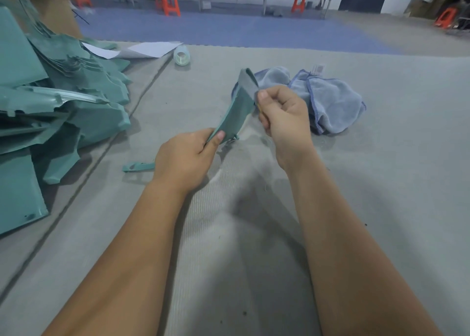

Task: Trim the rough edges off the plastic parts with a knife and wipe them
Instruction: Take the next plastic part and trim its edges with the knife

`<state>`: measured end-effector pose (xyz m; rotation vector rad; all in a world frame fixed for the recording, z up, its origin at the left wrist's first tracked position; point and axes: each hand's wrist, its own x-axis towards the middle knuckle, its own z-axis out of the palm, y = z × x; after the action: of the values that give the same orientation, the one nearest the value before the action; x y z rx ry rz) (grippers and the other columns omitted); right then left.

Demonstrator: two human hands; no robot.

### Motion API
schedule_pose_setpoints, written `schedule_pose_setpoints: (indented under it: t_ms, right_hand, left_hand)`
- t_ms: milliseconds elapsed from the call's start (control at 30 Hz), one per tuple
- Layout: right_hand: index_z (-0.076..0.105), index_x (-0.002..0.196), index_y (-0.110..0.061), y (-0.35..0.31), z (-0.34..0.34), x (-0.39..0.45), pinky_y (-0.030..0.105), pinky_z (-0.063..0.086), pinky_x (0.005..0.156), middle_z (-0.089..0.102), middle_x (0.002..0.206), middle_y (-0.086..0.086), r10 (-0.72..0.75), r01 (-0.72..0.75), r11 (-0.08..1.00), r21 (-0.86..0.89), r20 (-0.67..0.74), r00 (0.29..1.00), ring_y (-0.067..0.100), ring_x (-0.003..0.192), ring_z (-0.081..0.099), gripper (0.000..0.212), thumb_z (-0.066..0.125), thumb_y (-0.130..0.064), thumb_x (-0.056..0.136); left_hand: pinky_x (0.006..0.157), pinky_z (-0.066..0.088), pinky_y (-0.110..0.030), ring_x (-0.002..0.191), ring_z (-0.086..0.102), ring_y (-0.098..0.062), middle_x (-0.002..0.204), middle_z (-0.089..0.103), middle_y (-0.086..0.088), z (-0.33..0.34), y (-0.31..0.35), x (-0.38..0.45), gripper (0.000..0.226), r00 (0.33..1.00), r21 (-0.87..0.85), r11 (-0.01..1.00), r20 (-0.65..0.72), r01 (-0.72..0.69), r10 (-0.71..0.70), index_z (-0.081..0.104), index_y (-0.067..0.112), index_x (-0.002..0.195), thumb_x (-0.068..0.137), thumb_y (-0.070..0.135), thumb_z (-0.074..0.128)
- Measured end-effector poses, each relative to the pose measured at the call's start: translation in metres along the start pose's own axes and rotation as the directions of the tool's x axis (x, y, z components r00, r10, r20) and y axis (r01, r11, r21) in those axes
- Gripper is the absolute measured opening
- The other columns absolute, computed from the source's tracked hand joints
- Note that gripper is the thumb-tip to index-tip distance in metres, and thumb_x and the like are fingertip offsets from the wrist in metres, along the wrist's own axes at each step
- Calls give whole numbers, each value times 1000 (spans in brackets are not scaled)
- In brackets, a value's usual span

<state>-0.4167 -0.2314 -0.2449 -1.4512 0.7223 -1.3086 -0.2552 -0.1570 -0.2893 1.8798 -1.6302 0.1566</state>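
Left hand [187, 155] pinches the lower end of a green plastic part [237, 109], held up off the grey mat [381, 183], tilted. Right hand [282, 114] is clenched against the part's right edge, fingers curled round a thin tool, likely the knife; the blade is barely visible. Blue cloth [330, 101] lies just behind, unused. Pile of green parts [63, 101] at left.

Risks: the blade slips toward the left thumb; the thin part flexes in the grip and gets gouged; trimmings scatter over the mat.

Two bare, sleeveless forearms
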Motion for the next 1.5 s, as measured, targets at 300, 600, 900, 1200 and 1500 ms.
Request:
schedule_pose_setpoints:
  t_ms: [300, 600, 900, 1200, 1500]
  right_hand:
    - [54, 75, -16, -8, 5, 0, 21, 29, 54, 40, 60, -1, 25, -33, 980, -195, -45, 999, 9, 55, 32, 23, 54, -13, 98]
    - [60, 75, -17, -3, -3, -5, 15, 28, 46, 45, 52, 0, 87, -43, 990, -131, 352, 932, 8, 47, 37, 17, 59, -17, 93]
    - [59, 79, -21, 6, -5, -1, 11, 31, 49, 44, 56, -6, 56, -56, 998, -3, -18, 998, 4, 52, 36, 20, 55, -19, 99]
    - [56, 77, -19, -9, -2, -7, 16, 28, 44, 50, 55, -6, 77, -60, 992, 113, -159, 984, 6, 48, 33, 25, 51, -21, 101]
    - [59, 79, -12, -22, 16, -6, 11, 32, 48, 45, 53, -6, 57, -26, 980, -196, 157, 986, 3, 47, 37, 20, 57, -20, 97]
  left_hand:
    - [47, 27, -28, 56, 44, -19, 53, 45, 9, 0, -2, -3, 45, 1000, -24, 1000, 4, 10, -10, 52, 25, 78, 94, 57, 25]
    - [47, 24, -25, 51, 42, -1, 50, 46, 9, 0, -5, -1, 42, 1000, -55, 998, -14, 8, -9, 45, 30, 67, 94, 58, 28]
    - [47, 26, -29, 49, 42, -7, 49, 45, 10, -2, -5, -4, 40, 1000, -119, 993, -7, 13, -14, 43, 36, 61, 93, 58, 31]
    - [65, 37, -35, 80, 53, -23, 89, 47, 7, -12, 1, 9, 17, 997, -121, 991, 50, -58, 64, 53, 21, 93, 100, 30, 40]
    - [49, 30, -31, 59, 48, -20, 59, 51, 3, -15, 2, 7, 46, 999, -115, 993, -47, -29, 23, 46, 14, 68, 100, 45, 34]
